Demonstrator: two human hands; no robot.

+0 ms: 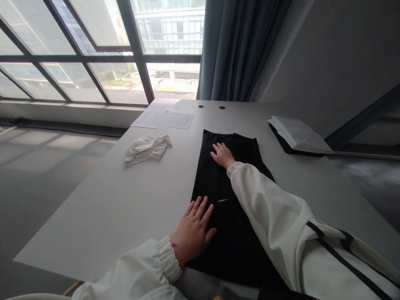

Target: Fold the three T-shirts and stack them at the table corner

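A black garment [231, 229] lies spread flat on the white table, its neckline or waist end pointing away from me; which kind of garment it is I cannot tell. A thin pale sliver shows near its middle. My left hand [194, 231] rests on its near left side, fingers stretched out and spread. Farther up, my right hand [223, 156] lies flat near the far end of the cloth, fingers extended. Neither hand grips anything. My right sleeve covers part of the garment's right side.
A crumpled white cloth [148, 149] lies left of the garment. Paper sheets [176, 119] are at the table's far left corner. On the right sits a stack of folded white and black items [298, 135]. The table [103, 216] stands near windows and a blue curtain [231, 50].
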